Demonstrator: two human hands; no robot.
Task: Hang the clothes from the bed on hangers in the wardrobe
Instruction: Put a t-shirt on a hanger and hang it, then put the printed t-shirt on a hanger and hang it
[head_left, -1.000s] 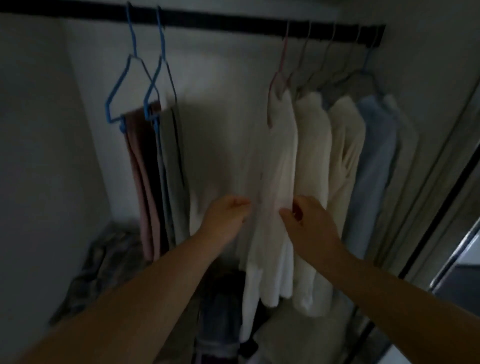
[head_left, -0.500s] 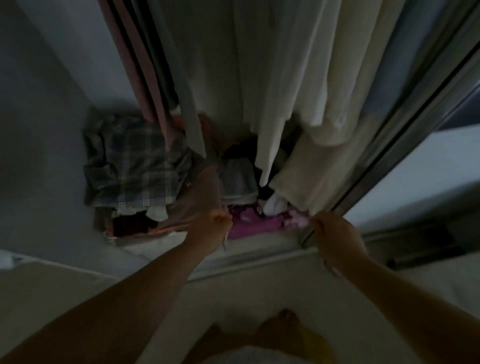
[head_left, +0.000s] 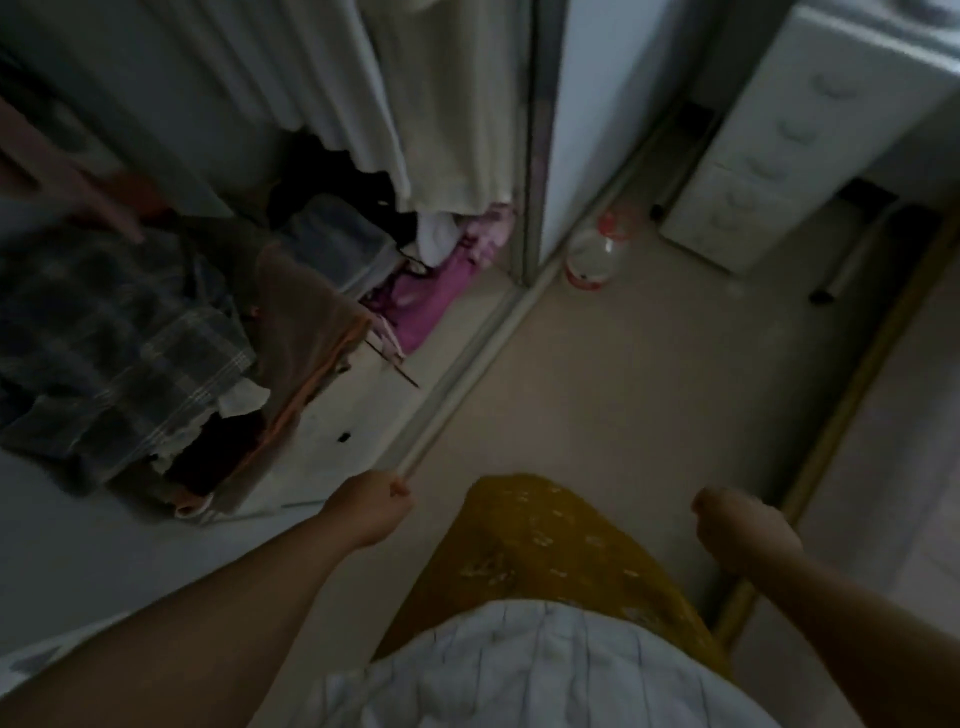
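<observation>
Overhead, pale hanging clothes (head_left: 322, 78) — hems only.

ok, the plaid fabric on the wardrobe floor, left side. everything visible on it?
The plaid fabric is a crumpled, soft woven cloth, dark grey-blue checked with pale lines. It lies heaped on the wardrobe floor, far left, below the hanging garments. A brown garment lies against its right edge, with white cloth showing at its lower right. Neither hand touches it. Motion blur hides finer detail and what kind of garment it is.
</observation>
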